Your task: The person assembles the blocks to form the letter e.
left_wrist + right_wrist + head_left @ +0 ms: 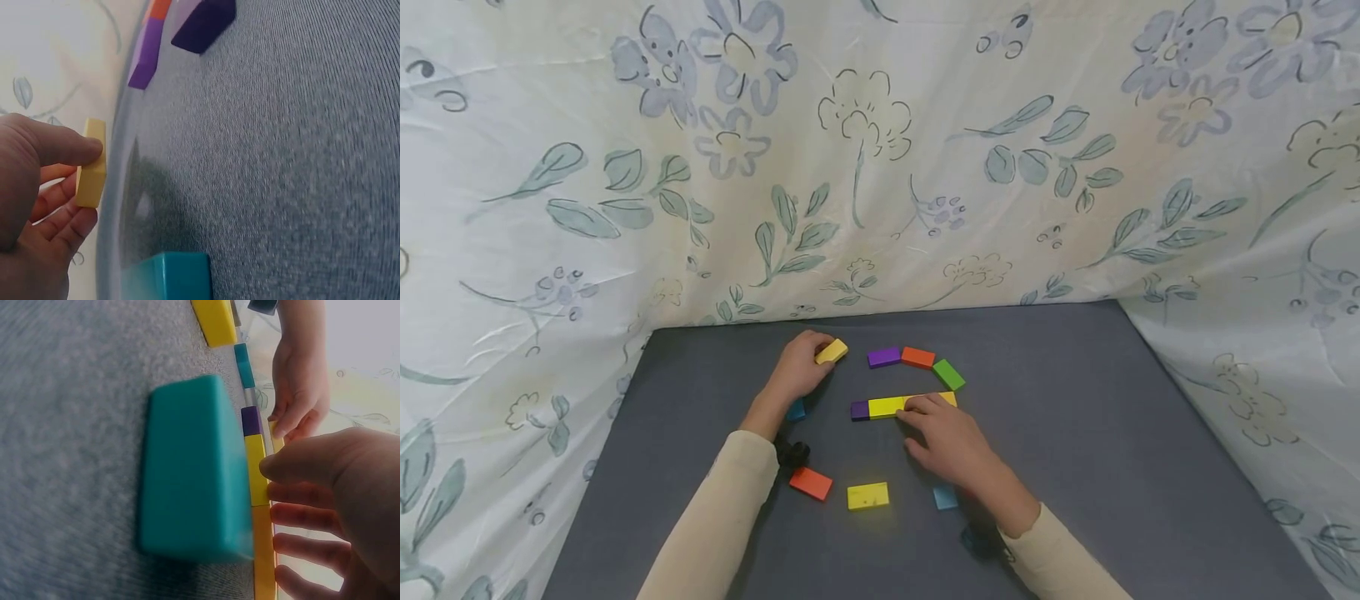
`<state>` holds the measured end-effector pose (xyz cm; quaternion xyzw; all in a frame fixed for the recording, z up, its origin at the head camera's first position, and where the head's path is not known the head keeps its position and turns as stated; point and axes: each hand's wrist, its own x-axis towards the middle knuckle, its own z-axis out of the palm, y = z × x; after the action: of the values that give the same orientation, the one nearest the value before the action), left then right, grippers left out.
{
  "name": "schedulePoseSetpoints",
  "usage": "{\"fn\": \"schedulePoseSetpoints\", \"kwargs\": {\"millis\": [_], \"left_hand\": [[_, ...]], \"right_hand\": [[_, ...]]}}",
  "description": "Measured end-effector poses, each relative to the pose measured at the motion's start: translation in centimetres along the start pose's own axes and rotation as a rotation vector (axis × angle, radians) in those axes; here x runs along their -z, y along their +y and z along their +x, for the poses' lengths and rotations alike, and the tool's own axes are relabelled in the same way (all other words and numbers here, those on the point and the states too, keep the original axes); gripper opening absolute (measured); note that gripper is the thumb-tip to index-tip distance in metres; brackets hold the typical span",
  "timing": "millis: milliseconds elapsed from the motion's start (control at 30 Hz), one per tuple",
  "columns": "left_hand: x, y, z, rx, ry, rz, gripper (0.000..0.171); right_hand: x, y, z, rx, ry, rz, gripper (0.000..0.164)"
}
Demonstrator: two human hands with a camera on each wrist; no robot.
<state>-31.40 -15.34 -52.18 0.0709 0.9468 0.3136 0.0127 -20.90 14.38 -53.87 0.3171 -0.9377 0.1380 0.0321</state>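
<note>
My left hand point(801, 364) pinches a pale yellow block point(832, 352) between thumb and fingers. The left wrist view shows the thumb on one face of this block point(92, 184), apart from the table. My right hand point(951, 437) is over a straight row, its fingers loosely spread and gripping nothing. In that row are a dark purple block point(860, 411), a yellow block point(885, 407) and a yellow-orange block point(950, 398), partly hidden by the fingers. Whether the fingertips touch the row I cannot tell.
Behind the row, purple point(883, 357), orange-red point(918, 357) and green point(950, 374) blocks form a curve. Teal blocks lie beneath the left wrist point(796, 409) and right forearm point(945, 497). Red point(811, 483) and yellow point(868, 496) blocks lie nearer. Flowered cloth point(865, 167) hangs behind the table.
</note>
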Motion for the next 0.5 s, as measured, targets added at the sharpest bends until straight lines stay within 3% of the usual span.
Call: {"fn": "schedulePoseSetpoints", "kwargs": {"millis": [500], "left_hand": [[-0.9, 1.1, 0.2, -0.037, -0.035, 0.01, 0.04]], "right_hand": [[0.1, -0.1, 0.0, 0.013, -0.01, -0.007, 0.044]]}}
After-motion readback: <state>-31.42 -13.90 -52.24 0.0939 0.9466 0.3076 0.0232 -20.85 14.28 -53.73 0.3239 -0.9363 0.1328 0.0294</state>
